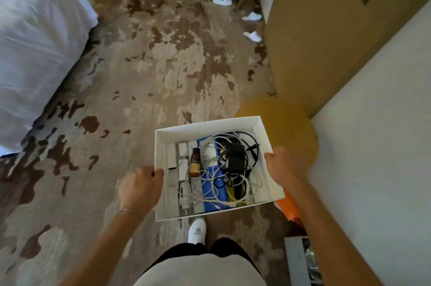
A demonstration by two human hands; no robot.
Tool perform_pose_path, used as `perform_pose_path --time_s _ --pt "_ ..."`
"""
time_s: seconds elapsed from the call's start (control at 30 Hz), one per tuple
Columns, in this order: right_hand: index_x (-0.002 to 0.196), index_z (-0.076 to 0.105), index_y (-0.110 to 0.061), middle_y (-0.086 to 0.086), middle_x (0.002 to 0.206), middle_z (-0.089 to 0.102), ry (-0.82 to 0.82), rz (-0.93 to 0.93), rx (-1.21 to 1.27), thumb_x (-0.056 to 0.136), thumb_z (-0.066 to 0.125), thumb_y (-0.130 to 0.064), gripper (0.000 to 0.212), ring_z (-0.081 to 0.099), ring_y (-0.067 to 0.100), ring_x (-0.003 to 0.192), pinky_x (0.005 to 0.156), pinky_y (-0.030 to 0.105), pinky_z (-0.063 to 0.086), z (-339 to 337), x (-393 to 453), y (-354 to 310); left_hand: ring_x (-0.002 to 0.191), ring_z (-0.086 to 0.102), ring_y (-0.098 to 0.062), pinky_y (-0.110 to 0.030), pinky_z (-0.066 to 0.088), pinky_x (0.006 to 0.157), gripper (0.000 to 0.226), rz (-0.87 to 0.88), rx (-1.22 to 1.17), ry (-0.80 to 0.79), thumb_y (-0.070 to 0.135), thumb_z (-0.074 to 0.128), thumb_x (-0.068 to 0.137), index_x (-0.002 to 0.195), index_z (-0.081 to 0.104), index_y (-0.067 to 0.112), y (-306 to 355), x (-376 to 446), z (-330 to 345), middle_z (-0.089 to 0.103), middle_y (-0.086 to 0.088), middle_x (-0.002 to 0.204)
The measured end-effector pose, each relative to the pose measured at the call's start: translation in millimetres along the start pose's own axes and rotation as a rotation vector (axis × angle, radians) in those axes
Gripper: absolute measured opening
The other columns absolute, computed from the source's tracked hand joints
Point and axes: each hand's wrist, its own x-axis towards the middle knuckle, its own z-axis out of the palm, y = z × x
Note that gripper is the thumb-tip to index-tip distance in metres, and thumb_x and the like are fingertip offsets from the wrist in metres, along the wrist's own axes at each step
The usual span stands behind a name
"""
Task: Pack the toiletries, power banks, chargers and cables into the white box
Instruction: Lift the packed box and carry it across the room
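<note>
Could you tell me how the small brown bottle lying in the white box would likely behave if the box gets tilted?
The brown bottle lies on its side, loose among the packs in the white box, so it could well roll or slide. It looks small, so probably light. If it is glass, a knock might crack it; the picture cannot confirm that.
</note>
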Motion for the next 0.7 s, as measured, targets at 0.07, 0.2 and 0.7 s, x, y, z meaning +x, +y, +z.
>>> perform_pose_path --time_s 0.07,0.2,0.7 --pt "0.067 0.05 -0.018 0.0 0.065 0.051 0.0 0.043 -0.039 0.098 0.048 -0.033 0.035 0.044 0.016 0.057 0.051 0.028 0.029 -11 13 13 0.047 0.056 -0.022 -0.027 0.045 0.047 0.042 0.024 -0.009 -0.033 0.031 0.051 0.093 0.056 0.056 0.012 24 13 9 0.058 -0.005 0.051" --pt "0.063 0.054 -0.016 -0.002 0.057 0.046 0.074 0.051 -0.09 0.098 0.05 -0.032 0.039 0.04 0.011 0.051 0.048 0.024 0.025 -26 41 41 0.052 0.059 -0.022 -0.027 0.047 0.052 0.041 0.061 0.01 -0.062 0.035 0.048 0.095 0.06 0.057 0.015 72 38 30 0.06 -0.004 0.056" --pt "0.055 0.039 -0.022 -0.002 0.051 0.044 0.048 0.046 -0.082 0.098 0.054 -0.03 0.047 0.033 0.01 0.044 0.047 0.023 0.022 -47 224 175 0.064 0.058 -0.024 -0.031 0.046 0.061 0.04 -0.044 0.093 -0.161 0.037 0.045 0.097 0.063 0.051 0.018 253 103 172 0.056 -0.002 0.066"
